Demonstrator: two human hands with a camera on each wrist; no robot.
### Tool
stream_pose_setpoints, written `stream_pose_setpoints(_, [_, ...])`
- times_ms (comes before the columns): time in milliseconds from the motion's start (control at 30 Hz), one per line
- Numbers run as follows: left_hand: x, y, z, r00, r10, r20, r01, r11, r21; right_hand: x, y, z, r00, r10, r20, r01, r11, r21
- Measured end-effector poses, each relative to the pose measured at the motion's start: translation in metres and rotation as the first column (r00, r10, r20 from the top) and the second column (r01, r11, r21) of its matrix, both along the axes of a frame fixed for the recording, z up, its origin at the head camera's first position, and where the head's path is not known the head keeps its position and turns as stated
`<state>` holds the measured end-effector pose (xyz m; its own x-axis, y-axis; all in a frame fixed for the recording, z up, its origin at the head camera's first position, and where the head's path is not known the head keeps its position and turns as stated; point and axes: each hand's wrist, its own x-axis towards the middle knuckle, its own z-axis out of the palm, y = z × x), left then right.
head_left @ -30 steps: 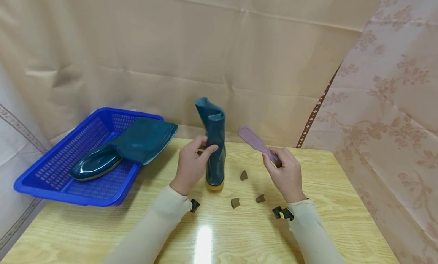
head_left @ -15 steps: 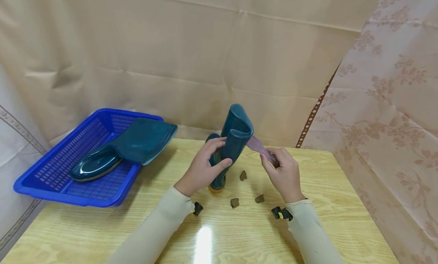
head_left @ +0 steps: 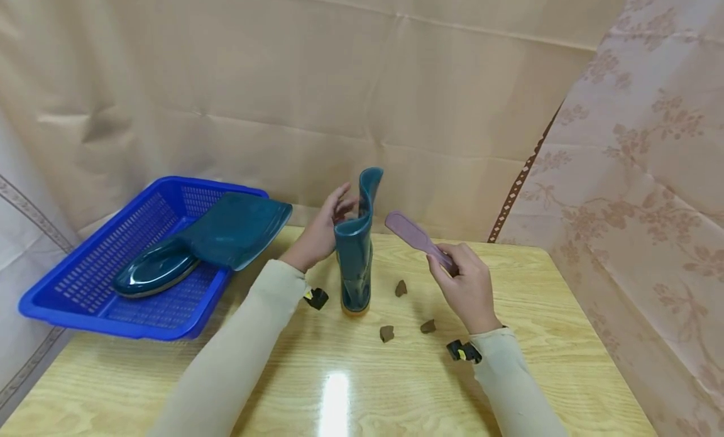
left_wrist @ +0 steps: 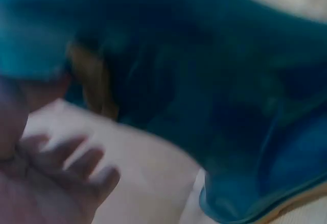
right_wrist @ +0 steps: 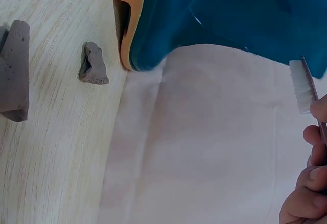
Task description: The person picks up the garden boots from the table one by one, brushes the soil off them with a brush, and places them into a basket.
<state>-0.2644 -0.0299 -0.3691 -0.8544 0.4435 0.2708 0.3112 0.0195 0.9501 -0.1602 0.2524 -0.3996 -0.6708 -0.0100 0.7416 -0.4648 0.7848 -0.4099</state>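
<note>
A dark green rubber boot (head_left: 355, 261) with an orange sole stands on the table, its upper edge bent and folded. Beside the shaft's left side is my left hand (head_left: 321, 234), fingers loosely bent and partly hidden behind the rubber. In the blurred left wrist view those fingers (left_wrist: 76, 157) hang apart from the boot, the thumb lies close to its upper edge, and a brown patch (left_wrist: 94, 81) shows on the shaft. My right hand (head_left: 465, 286) grips a purple brush (head_left: 415, 234) by its handle, right of the boot. White bristles (right_wrist: 301, 87) face the boot in the right wrist view.
Brown clay-like lumps lie by the boot: one lump (head_left: 401, 288) near it, another lump (head_left: 387, 334) in front, a third lump (head_left: 428, 326) to the right. A blue basket (head_left: 107, 327) at left holds a second green boot (head_left: 237, 229). Curtains hang behind.
The boot tipped to the right toward the brush, then came back upright with its opening turned. My left hand let go of the shaft's front and moved to its far left side. The right hand stayed nearly still.
</note>
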Motion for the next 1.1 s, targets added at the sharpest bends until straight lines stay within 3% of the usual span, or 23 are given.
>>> stream_pose_setpoints(100, [-0.008,-0.003,0.001,0.999,0.002,0.044,0.001,0.999,-0.054,0.0,0.0,0.0,1.0,-0.001,0.002,0.001,1.0,0.003])
stream_pose_setpoints(267, [-0.01,-0.003,0.003,0.993,0.12,0.004,-0.119,0.987,-0.106,0.0,0.0,-0.001,1.0,-0.006,0.007,0.006,1.0,0.004])
stream_pose_setpoints(600, [-0.004,-0.003,0.006,0.964,0.265,0.034,-0.264,0.964,-0.037,0.001,0.001,0.0,0.999,-0.035,0.042,0.035,0.999,0.002])
stream_pose_setpoints(800, [0.004,-0.005,0.007,0.927,0.375,-0.007,-0.375,0.926,-0.042,-0.001,0.003,0.002,0.996,-0.082,0.028,0.081,0.997,0.011])
stream_pose_setpoints(933, [0.012,-0.008,0.008,0.903,0.427,-0.052,-0.429,0.902,-0.05,-0.001,0.003,0.002,0.991,-0.117,0.066,0.118,0.993,0.001])
stream_pose_setpoints(1000, [0.016,-0.01,0.007,0.9,0.432,-0.055,-0.434,0.9,-0.044,-0.002,0.004,0.002,0.988,-0.128,0.09,0.13,0.992,-0.009])
stream_pose_setpoints(1100, [0.021,-0.012,0.005,0.911,0.409,-0.062,-0.411,0.911,-0.036,-0.003,0.005,0.001,0.982,-0.135,0.129,0.139,0.99,-0.026])
